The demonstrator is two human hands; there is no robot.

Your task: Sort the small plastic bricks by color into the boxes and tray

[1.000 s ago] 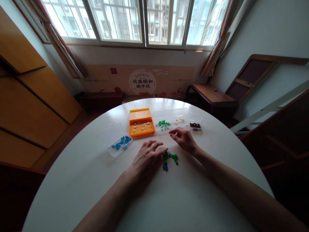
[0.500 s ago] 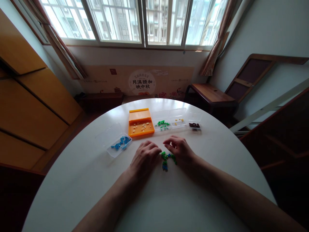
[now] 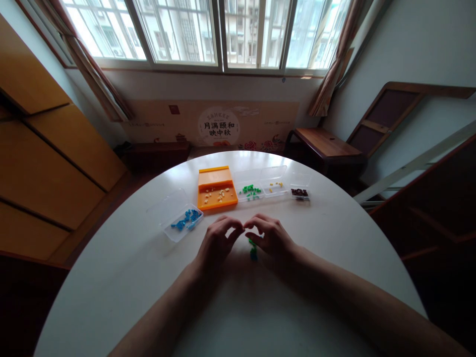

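Note:
My left hand (image 3: 219, 240) is raised a little over the table, its thumb and index finger pinched together. Whatever sits in that pinch is too small to make out. My right hand (image 3: 271, 237) curls in from the other side, its fingertips meeting those of the left; anything between them is hidden. Just below the right thumb lies a small build of green and blue toy bricks (image 3: 253, 252), partly covered by the right hand.
Beyond my hands on the round white table (image 3: 126, 277) stand a clear box of blue bricks (image 3: 182, 230), an orange tray with cream pieces (image 3: 217, 203), a clear box of green and yellow bricks (image 3: 260, 196) and a small box of dark pieces (image 3: 299, 194).
My left hand has turned and lifted into a pinch. The right hand has shifted left to meet it and now covers more of the brick build.

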